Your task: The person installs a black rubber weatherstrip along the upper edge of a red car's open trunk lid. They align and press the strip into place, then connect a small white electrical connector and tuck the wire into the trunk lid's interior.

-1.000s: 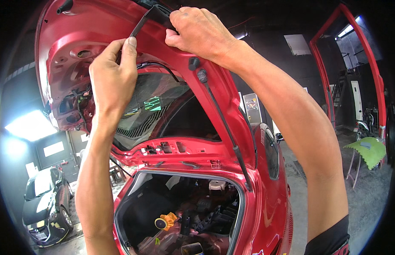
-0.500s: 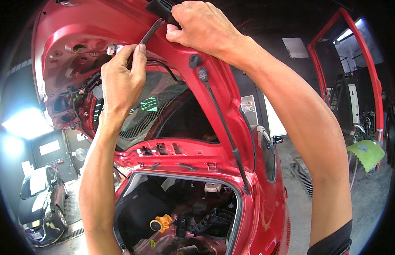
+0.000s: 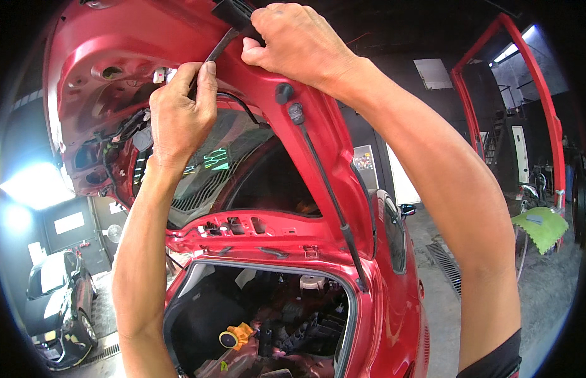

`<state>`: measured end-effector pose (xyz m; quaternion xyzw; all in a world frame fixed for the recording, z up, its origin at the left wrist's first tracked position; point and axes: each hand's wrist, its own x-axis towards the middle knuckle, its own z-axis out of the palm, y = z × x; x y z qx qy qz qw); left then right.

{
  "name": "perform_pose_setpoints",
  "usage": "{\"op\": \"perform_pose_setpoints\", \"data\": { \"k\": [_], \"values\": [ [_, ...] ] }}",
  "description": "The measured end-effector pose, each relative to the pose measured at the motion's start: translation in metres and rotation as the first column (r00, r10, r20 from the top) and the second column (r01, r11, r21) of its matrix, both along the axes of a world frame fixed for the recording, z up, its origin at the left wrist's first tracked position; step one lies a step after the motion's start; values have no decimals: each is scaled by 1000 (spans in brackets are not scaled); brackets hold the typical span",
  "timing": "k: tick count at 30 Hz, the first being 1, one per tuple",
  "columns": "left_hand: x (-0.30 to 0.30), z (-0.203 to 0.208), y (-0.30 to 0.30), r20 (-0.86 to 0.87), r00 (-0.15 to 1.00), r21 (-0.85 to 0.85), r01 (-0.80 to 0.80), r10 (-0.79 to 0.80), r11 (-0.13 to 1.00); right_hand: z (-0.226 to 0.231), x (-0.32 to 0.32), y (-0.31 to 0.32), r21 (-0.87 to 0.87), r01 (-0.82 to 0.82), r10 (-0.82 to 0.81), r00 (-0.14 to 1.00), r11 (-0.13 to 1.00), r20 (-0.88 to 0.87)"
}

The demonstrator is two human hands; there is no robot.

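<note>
Lettering on the dark sleeve point(image 3: 494, 360) at the right elbow is cut off by the lower edge; the licence plate point(image 3: 53, 354) on the black car point(image 3: 57, 305) is too small to read, as are the prints on the wall board point(image 3: 363, 159). The left hand's point(image 3: 183, 120) grip pinches a slim dark tool point(image 3: 224, 44) between thumb and fingers, its upper end close to a black piece point(image 3: 231, 12) at the raised red tailgate point(image 3: 324, 135). The right hand point(image 3: 299, 41) is curled beside that piece; whether its grip holds it, I cannot tell. Since the first frame, the left hand has shifted rightward across the tailgate, uncovering a white fitting point(image 3: 159, 75).
</note>
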<state>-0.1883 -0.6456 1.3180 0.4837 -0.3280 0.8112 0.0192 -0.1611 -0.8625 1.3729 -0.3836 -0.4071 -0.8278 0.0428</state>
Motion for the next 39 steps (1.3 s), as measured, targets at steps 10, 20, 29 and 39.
{"op": "perform_pose_setpoints", "data": {
  "k": [10,20,29,39],
  "values": [
    [2,-4,-17,-85,994,-85,58,-66,995,-10,6,1,50,-66,66,998,997,10],
    [-20,-18,-32,-188,981,-179,16,-50,984,-5,-1,-3,13,39,-37,993,999,-115],
    [-15,4,-5,-75,993,-70,-92,87,993,-11,15,-8,93,-102,99,994,990,40],
    [-24,-5,-12,-31,944,-158,-329,329,931,-16,27,5,96,-202,205,978,975,-27]
  ]
}}
